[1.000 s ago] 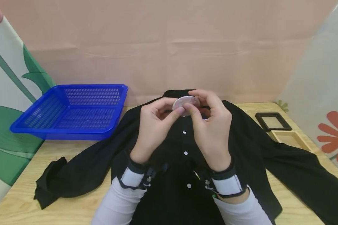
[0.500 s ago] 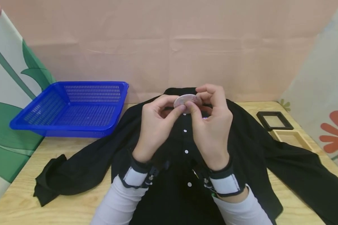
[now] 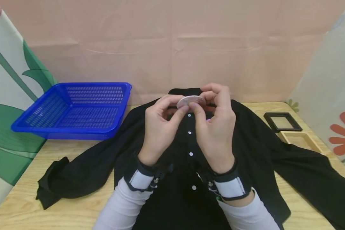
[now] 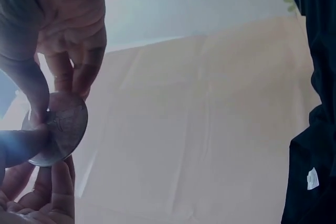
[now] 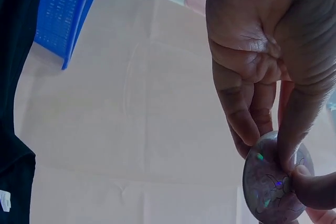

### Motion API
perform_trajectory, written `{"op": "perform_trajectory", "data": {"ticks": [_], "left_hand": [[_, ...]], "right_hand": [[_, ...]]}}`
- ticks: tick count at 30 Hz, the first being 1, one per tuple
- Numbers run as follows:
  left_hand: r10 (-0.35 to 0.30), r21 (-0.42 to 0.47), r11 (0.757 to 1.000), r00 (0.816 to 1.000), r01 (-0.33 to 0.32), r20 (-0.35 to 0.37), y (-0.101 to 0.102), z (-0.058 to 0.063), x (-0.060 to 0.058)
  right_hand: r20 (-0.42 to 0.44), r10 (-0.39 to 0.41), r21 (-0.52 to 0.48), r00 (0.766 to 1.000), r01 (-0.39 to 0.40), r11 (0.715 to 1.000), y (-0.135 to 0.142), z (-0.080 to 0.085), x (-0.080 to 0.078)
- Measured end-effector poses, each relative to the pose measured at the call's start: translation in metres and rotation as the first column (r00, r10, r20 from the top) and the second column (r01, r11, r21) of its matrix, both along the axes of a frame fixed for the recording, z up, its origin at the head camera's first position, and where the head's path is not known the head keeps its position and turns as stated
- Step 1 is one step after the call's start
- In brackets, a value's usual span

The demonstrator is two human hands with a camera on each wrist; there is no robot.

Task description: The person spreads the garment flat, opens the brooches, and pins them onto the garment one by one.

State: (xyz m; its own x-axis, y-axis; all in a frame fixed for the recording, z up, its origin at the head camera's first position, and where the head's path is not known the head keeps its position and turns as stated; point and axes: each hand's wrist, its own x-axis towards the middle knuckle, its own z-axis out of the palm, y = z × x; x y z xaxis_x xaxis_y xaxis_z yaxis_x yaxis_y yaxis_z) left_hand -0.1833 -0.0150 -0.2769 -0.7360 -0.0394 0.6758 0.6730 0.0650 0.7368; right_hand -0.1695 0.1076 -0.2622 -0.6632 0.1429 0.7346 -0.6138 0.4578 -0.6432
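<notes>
Both hands hold a round, shiny badge (image 3: 187, 101) with a pale pink face, raised over the upper part of a black shirt. My left hand (image 3: 161, 127) pinches its left side between thumb and fingers. On the other side my right hand (image 3: 217, 127) pinches it, with the two thumbs almost meeting on the face. A line drawing and bright glints show on the badge (image 5: 275, 182) in the right wrist view. Its back is hidden from the head view. Beneath the hands the black shirt (image 3: 172, 179) lies spread out, with white buttons down its front.
A blue plastic basket (image 3: 66, 130) stands at the back left, by the shirt's shoulder. At the back right lie a black square frame (image 3: 297, 127) and a light wooden tray (image 3: 314, 145), partly under the right sleeve. A pinkish cloth backdrop (image 3: 172, 44) rises behind the table.
The badge has tipped a little flatter in the head view. My right hand's upper fingers have lifted slightly off its far edge. Both hands keep their pinch on it.
</notes>
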Motion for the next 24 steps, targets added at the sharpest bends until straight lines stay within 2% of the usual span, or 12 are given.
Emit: {"op": "perform_trajectory", "data": {"ticks": [8, 14, 20, 24], "left_hand": [[-0.022, 0.024, 0.999, 0.999, 0.023, -0.041, 0.0004, -0.0024, -0.0017], [0.005, 0.027, 1.0, 0.999, -0.004, -0.049, 0.0007, -0.0019, -0.0006], [0.094, -0.048, 0.994, 0.995, -0.095, -0.021, -0.0035, -0.0009, -0.0002], [0.099, -0.089, 0.991, 0.995, -0.099, -0.006, -0.005, -0.0012, -0.0017]], "right_hand": [[-0.001, 0.009, -0.068, 1.0, -0.009, 0.998, -0.0025, -0.0002, 0.001], [-0.071, -0.01, -0.15, 0.997, -0.001, 0.989, -0.0069, -0.0017, -0.0004], [-0.147, -0.046, -0.06, 0.988, 0.037, 0.997, -0.0093, -0.0069, -0.0048], [-0.19, -0.07, -0.02, 0.979, 0.068, 0.998, -0.0083, -0.0091, -0.0073]]}}
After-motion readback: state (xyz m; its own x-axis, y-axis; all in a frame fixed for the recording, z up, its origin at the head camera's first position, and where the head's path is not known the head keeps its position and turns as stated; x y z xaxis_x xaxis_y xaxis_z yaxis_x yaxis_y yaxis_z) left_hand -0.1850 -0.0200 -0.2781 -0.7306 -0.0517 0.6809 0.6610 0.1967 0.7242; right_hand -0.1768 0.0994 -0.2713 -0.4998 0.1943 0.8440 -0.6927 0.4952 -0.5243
